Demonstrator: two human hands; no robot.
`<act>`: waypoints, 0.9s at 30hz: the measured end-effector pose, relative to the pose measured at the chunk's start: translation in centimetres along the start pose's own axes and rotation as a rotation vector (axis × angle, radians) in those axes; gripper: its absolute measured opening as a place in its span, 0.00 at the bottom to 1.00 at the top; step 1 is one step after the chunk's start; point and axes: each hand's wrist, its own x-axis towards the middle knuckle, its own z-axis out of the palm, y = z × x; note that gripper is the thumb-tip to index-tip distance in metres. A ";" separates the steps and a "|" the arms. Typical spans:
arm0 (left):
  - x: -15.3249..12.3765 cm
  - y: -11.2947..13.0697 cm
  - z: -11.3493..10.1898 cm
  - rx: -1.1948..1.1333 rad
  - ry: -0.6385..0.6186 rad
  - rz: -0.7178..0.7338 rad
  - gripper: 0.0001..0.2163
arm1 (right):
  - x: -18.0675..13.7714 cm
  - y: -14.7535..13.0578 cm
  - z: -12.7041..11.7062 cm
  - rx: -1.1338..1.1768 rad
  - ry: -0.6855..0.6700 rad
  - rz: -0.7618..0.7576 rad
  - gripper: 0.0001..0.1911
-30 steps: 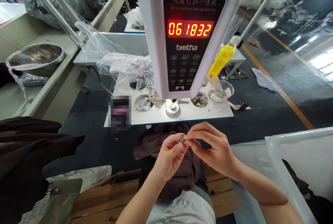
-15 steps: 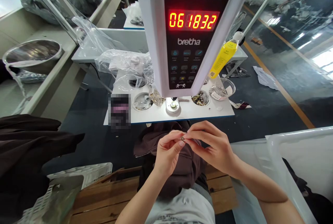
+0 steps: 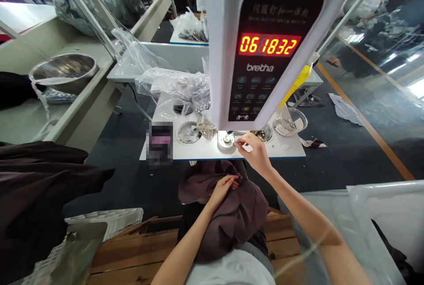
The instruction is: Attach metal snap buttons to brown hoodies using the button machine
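My right hand point(image 3: 254, 151) reaches forward to the lit round die point(image 3: 226, 140) on the white machine table point(image 3: 291, 149), its fingers pinched together beside the die on a small metal snap part that I can barely make out. My left hand point(image 3: 224, 189) rests with curled fingers on the dark brown garment point(image 3: 232, 214) in my lap, gripping its fabric. Above the die hangs the white button machine head point(image 3: 265, 42), whose red display reads 061832.
Recessed cups with metal snap parts point(image 3: 187, 132) sit in the table. A clear bowl point(image 3: 291, 121), plastic bags point(image 3: 172, 83) and a yellow bottle point(image 3: 298, 81) stand behind. A steel bowl point(image 3: 63, 69) is at left, dark garments point(image 3: 36, 196) lower left, a white bin point(image 3: 384, 214) at right.
My hands were together, pinching a small snap part above the garment. Since then the right hand has gone forward to the die and the left has dropped onto the garment.
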 end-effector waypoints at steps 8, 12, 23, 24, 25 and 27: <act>1.0 -2.1 -2.1 -0.082 -0.057 -0.031 0.14 | 2.1 2.2 2.7 -0.061 -0.010 0.115 0.08; 1.1 -2.1 -2.1 -0.107 -0.068 -0.047 0.14 | 2.5 2.3 2.8 -0.089 -0.047 0.170 0.10; 1.3 -2.4 -2.2 -0.105 -0.079 -0.045 0.13 | 2.4 2.4 2.8 -0.106 -0.077 0.128 0.10; 1.3 -2.4 -2.2 -0.102 -0.076 -0.043 0.14 | 2.4 2.5 2.8 -0.109 -0.079 0.123 0.09; 1.3 -2.4 -2.2 -0.098 -0.074 -0.041 0.14 | 2.4 2.5 2.8 -0.111 -0.081 0.120 0.09; 1.3 -2.3 -2.1 -0.090 -0.071 -0.037 0.14 | 2.4 2.5 2.7 -0.116 -0.086 0.117 0.09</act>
